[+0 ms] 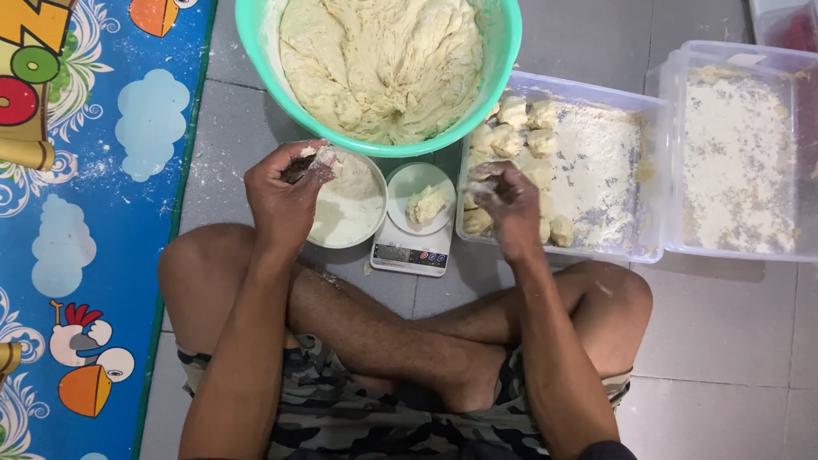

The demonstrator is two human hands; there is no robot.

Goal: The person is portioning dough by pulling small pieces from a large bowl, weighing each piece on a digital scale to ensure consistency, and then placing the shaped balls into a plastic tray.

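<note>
I sit cross-legged on a tiled floor. My left hand hovers over a white bowl of flour, fingers curled and dusted with flour, a bit of dough at the fingertips. My right hand rests at the near left edge of a clear plastic tray, fingers closed on a dough piece among several floured dough balls. A lump of dough lies on a small white plate on a kitchen scale between my hands. A big green bowl of dough stands beyond.
A second clear tray dusted with flour stands at the right. A colourful blue play mat lies along the left. My bare knees and camouflage shorts fill the near floor.
</note>
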